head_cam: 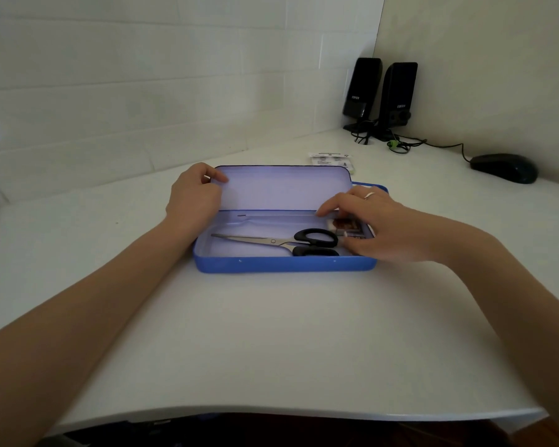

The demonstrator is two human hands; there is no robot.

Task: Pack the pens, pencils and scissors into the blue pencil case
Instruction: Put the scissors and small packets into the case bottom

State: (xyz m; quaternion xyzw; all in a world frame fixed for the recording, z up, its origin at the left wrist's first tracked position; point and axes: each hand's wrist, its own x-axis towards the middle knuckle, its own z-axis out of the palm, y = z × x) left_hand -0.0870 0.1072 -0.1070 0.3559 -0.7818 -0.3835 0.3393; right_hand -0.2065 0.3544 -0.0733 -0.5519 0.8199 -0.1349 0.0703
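Note:
The blue pencil case lies open in the middle of the white desk, its lid raised at the back. Black-handled scissors lie inside, blades pointing left. A thin pale pen or pencil lies along the back wall of the case. My left hand pinches the lid's left corner. My right hand reaches into the right end, fingers spread, index fingertip touching the end of the thin pen. Under this hand sits a small brown-patterned item, partly hidden.
A blue edge shows behind my right hand. A small white packet lies beyond the case. Two black speakers with cables stand in the back corner, and a black mouse sits at the right. The desk's front edge is close to me.

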